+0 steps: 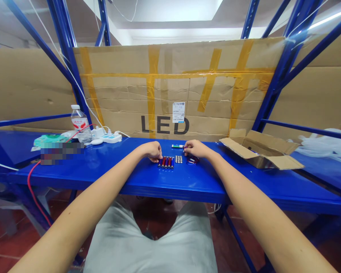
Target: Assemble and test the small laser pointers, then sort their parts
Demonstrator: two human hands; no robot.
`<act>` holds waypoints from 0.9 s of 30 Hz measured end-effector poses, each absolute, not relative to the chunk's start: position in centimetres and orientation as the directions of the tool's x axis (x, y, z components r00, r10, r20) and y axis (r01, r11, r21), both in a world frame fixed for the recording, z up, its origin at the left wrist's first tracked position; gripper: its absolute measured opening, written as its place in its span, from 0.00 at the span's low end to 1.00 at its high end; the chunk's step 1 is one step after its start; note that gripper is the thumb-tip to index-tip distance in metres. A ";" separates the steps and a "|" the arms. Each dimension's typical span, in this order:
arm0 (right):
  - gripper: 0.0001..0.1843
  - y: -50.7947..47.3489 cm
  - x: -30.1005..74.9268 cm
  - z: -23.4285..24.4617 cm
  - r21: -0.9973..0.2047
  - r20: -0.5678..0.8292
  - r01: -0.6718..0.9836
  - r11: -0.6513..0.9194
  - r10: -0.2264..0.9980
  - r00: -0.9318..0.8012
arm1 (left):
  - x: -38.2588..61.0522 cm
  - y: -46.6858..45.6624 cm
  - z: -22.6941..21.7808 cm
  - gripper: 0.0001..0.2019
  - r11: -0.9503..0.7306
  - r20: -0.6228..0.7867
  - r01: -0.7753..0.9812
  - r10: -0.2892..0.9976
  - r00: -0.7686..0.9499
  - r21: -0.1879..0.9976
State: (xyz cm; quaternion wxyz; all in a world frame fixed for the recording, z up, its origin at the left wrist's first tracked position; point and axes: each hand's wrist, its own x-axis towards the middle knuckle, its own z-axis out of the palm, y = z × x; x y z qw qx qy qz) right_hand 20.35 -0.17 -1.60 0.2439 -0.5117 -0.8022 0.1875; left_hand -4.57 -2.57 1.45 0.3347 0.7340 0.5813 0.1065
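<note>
My left hand (154, 151) is closed, its fingertips at the left end of a row of small shiny metal tubes (166, 162), red and blue, lying side by side. What its fingers pinch, if anything, is hidden. Just right of the row lie several small silver button cells (179, 159) in a tight block. My right hand (195, 148) is also closed, its fingertips by a slim green and silver tube (176, 146) lying behind the cells. A purplish bit shows at those fingertips, too small to name. Below that hand rests a little group of dark red and blue metal pieces (192, 160).
An open cardboard box (261, 148) stands on the blue table (147, 182) at right. At left are a water bottle (81, 125), a white power strip (112, 137) with cables and a green packet (48, 140). A large cardboard sheet (125, 98) closes off the back between blue posts.
</note>
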 end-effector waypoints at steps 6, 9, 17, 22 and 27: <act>0.02 -0.1 20.4 -1.7 -0.557 0.220 0.718 0.418 0.907 -0.358 | -4.4 -2.5 1.3 0.07 -0.097 -0.225 0.758 0.924 0.309 0.645; 0.01 -0.1 20.4 -1.7 -0.567 0.229 0.709 0.420 0.907 -0.354 | -4.4 -2.6 1.2 0.06 -0.093 -0.223 0.753 0.925 0.307 0.651; 0.02 0.4 20.2 -1.8 -0.628 0.281 0.633 0.453 0.890 -0.358 | -4.6 -0.7 2.2 0.06 -0.300 0.049 0.832 0.948 0.315 0.467; 0.04 0.5 19.6 -1.7 -0.785 0.317 0.426 0.449 0.883 -0.346 | -1.7 1.6 2.0 0.10 -0.698 0.384 0.569 0.715 0.584 0.434; 0.06 0.1 19.2 -1.3 -0.878 0.288 0.286 0.382 0.902 -0.322 | 0.8 1.9 0.1 0.08 -0.768 0.466 0.338 0.611 0.640 0.544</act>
